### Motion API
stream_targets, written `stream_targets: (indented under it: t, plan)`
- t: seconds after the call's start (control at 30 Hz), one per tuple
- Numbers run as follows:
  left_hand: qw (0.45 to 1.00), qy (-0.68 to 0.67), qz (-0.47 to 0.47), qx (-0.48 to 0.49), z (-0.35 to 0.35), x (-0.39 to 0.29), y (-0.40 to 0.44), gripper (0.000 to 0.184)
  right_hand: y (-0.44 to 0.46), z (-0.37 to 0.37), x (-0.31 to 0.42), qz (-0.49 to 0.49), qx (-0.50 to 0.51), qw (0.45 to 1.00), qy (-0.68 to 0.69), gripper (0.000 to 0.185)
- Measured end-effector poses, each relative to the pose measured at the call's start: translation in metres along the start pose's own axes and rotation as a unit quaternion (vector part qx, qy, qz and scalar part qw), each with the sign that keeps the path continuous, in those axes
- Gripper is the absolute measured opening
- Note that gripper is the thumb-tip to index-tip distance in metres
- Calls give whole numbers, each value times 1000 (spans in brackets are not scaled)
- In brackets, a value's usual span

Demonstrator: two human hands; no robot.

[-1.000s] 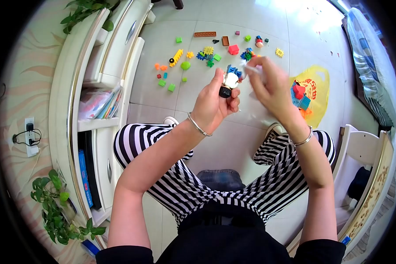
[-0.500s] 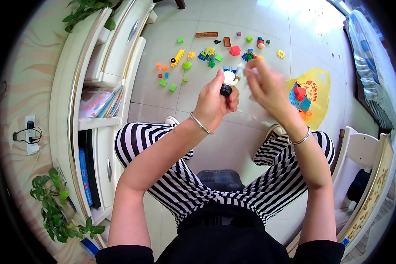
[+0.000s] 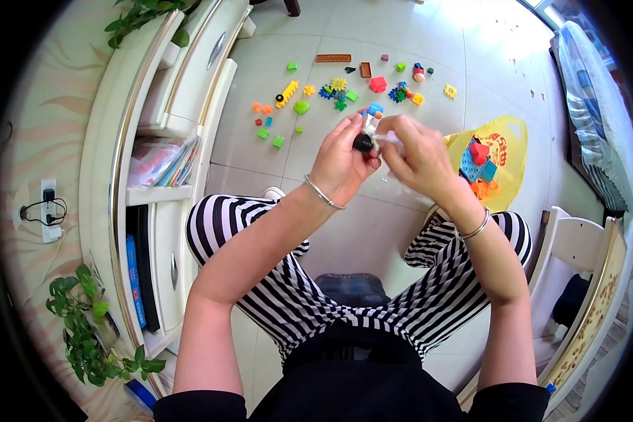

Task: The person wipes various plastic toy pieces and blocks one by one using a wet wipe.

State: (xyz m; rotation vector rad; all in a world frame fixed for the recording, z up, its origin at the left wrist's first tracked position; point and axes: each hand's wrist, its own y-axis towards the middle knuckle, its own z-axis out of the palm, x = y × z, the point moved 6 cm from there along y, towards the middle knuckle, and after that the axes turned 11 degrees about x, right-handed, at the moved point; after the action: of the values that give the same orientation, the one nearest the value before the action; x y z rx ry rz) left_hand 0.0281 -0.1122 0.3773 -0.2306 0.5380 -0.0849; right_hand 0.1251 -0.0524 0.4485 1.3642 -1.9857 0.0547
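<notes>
My left hand (image 3: 341, 158) is closed around a small toy figure (image 3: 370, 125) with a black head, a white body and blue at its far end. The black end points towards me. Close against the figure from the right is my right hand (image 3: 422, 151), its fingers pinched on a thin white thing (image 3: 389, 138) that is blurred by motion. This white thing meets the figure's side near the head; its kind cannot be made out. Part of the figure is hidden by my left fingers.
Several toy blocks lie across the tiled floor ahead, among them a yellow piece with a black wheel (image 3: 286, 94), a red block (image 3: 378, 84) and a brown plate (image 3: 333, 58). A yellow bag (image 3: 510, 169) with more blocks lies right. White cabinets (image 3: 197, 112) stand left, a white chair (image 3: 573, 243) right.
My right hand has come down and in against the figure, from slightly above and right of it. My left hand keeps its hold, with the figure turned a little.
</notes>
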Motion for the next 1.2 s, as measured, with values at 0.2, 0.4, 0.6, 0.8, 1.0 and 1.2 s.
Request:
stream_targets:
  t: [0.2, 0.4, 0.6, 0.8, 1.0, 1.2]
  plan:
    - [997, -74, 2, 20, -1, -2, 2, 21, 2, -7, 6, -11, -18, 999, 26, 11]
    - [991, -108, -44, 62, 5, 4, 0, 18, 5, -14, -10, 44, -18, 999, 5, 13]
    - [971, -193, -93, 110, 6, 13, -1, 18, 2, -11, -9, 9, -33, 999, -24, 13]
    - [965, -219, -104, 104, 4, 13, -4, 20, 0, -9, -2, -5, -18, 1000, 6, 14]
    - [997, -28, -67, 6, 8, -5, -9, 30, 4, -34, -30, 77, -111, 984, 113, 9]
    - [934, 355, 34, 17, 6, -16, -4, 35, 4, -14, -26, 81, 12, 995, 52, 11]
